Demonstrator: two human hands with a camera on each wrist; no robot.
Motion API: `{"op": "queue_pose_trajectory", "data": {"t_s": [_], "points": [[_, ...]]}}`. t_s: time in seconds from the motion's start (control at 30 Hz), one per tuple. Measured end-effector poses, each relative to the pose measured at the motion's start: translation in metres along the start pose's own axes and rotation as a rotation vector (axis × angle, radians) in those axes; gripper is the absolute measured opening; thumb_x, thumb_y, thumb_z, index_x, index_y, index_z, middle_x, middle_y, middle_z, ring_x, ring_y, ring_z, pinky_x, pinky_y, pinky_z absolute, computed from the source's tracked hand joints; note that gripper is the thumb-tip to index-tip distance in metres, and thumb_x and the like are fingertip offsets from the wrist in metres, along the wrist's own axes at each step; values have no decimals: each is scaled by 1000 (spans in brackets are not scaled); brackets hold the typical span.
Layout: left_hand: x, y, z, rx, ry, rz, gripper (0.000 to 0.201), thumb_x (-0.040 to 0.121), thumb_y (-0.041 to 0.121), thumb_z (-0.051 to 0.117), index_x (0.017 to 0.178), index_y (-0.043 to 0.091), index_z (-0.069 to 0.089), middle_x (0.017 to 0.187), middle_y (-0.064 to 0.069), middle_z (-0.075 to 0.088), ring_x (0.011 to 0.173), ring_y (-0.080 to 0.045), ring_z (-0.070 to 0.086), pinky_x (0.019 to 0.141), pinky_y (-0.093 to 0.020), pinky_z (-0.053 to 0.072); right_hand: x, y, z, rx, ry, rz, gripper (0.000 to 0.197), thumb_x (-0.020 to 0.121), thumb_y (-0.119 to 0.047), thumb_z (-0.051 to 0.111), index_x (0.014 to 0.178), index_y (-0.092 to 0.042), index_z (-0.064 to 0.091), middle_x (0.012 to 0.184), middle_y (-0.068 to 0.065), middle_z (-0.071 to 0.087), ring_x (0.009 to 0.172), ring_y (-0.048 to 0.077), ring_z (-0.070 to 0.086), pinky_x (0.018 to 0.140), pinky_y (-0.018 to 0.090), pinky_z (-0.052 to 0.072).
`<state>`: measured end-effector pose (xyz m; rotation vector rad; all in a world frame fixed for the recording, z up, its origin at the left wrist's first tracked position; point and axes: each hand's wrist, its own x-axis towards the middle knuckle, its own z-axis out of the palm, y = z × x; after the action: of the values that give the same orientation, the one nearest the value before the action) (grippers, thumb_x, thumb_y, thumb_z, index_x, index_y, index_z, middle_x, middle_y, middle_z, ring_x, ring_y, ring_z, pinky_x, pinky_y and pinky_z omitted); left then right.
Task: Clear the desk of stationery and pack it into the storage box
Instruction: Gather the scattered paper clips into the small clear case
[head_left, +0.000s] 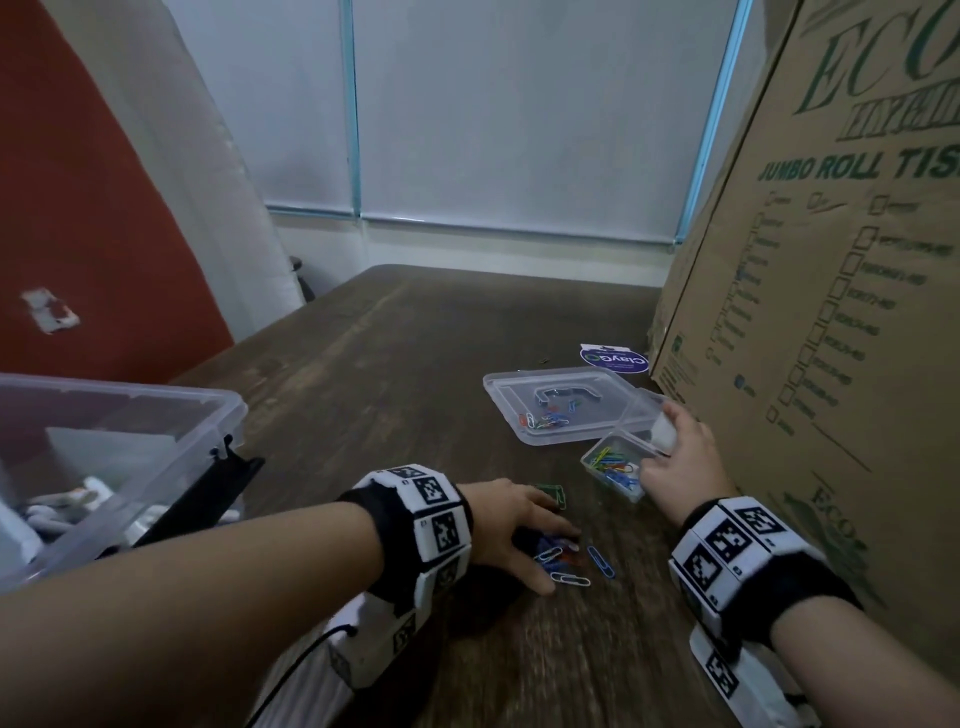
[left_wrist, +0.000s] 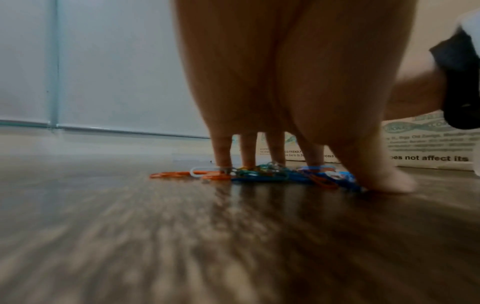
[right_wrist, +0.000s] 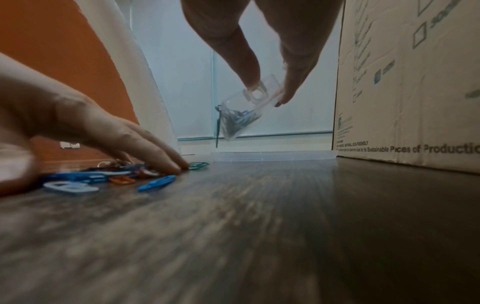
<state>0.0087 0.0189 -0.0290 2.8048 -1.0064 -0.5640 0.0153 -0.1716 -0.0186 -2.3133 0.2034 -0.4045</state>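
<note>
A loose pile of coloured paper clips (head_left: 566, 564) lies on the dark wooden desk (head_left: 415, 364). My left hand (head_left: 550, 551) is over the pile, its straight fingers and thumb pressing down on the clips (left_wrist: 267, 174). My right hand (head_left: 670, 457) pinches a small clear plastic case (head_left: 615, 467) between thumb and fingers. The case (right_wrist: 249, 111) is partly filled with clips and is held tilted, just above the desk. The clear storage box (head_left: 130, 415) stands at the left with several pale items inside.
A flat clear lid (head_left: 566, 405) with a few clips on it lies behind the case. Beyond it is a purple ClayGo label (head_left: 615, 358). A tall cardboard box (head_left: 831, 312) walls off the right side. A black object (head_left: 208, 499) leans on the storage box.
</note>
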Motion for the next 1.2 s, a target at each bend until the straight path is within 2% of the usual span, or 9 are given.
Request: {"op": "queue_pose_trajectory", "data": {"t_s": [0.1, 0.27, 0.4, 0.6, 0.8, 0.9, 1.0, 1.1, 1.2], "points": [[-6, -9, -3, -24, 128, 38, 43, 87, 28, 64, 129, 27, 57, 133, -5, 50, 121, -21, 49, 103, -25, 37, 0, 0, -1, -12, -18, 9, 67, 81, 4, 50, 144, -12, 33, 142, 16, 35, 124, 32, 45, 107, 38, 36], [-5, -20, -9, -138, 251, -52, 26, 82, 16, 69, 107, 21, 72, 104, 0, 70, 78, 2, 60, 61, 0, 37, -1, -2, -3, -33, -45, -9, 65, 82, 5, 49, 142, -13, 36, 144, 14, 37, 129, 29, 41, 107, 33, 33], [1, -20, -30, -407, 325, -51, 25, 79, 13, 74, 104, 16, 73, 71, 11, 64, 49, 19, 49, 61, 0, 40, -1, -2, -3, -35, -65, -22, 65, 80, 7, 49, 141, -14, 40, 145, 11, 40, 130, 26, 41, 108, 31, 33], [24, 16, -69, -413, 499, 40, 27, 79, 12, 73, 105, 17, 73, 75, 10, 62, 58, 7, 53, 59, -3, 42, 0, -2, -2, 13, -107, -30, 61, 77, 6, 51, 134, -18, 48, 126, 15, 58, 96, 19, 52, 85, 28, 41], [29, 31, -66, -290, 431, 53, 34, 82, 21, 71, 116, 19, 66, 117, 2, 67, 102, -10, 61, 86, -20, 45, -1, -4, -3, 30, -94, -6, 62, 78, 1, 56, 136, -18, 44, 126, 15, 57, 103, 22, 54, 98, 37, 42], [14, 11, -72, -302, 533, -35, 36, 78, 19, 75, 113, 19, 67, 110, 2, 69, 94, -12, 63, 85, -19, 48, -2, -4, -3, 31, -80, -5, 61, 80, 3, 53, 137, -15, 43, 129, 13, 54, 107, 24, 53, 99, 37, 41], [-2, -26, -66, -128, 317, -350, 39, 72, 20, 79, 110, 16, 69, 94, 1, 70, 62, -10, 58, 54, -16, 47, -2, -3, -3, 34, -63, -6, 60, 81, 3, 53, 138, -13, 42, 131, 12, 52, 108, 24, 52, 97, 34, 41], [-19, -49, -53, 16, -131, -572, 54, 65, 34, 83, 109, 7, 67, 84, -1, 68, 61, -14, 57, 54, -17, 46, 1, 0, 0, 47, -56, -7, 60, 82, 1, 55, 138, -11, 40, 122, 11, 54, 97, 19, 49, 84, 27, 38], [-19, -49, -37, 60, -182, -548, 46, 73, 31, 78, 110, 6, 67, 89, -2, 66, 67, -12, 56, 53, -17, 43, 3, 1, 1, 55, -29, 5, 60, 82, 0, 57, 139, -10, 39, 136, 14, 48, 110, 23, 50, 95, 31, 38]]}}
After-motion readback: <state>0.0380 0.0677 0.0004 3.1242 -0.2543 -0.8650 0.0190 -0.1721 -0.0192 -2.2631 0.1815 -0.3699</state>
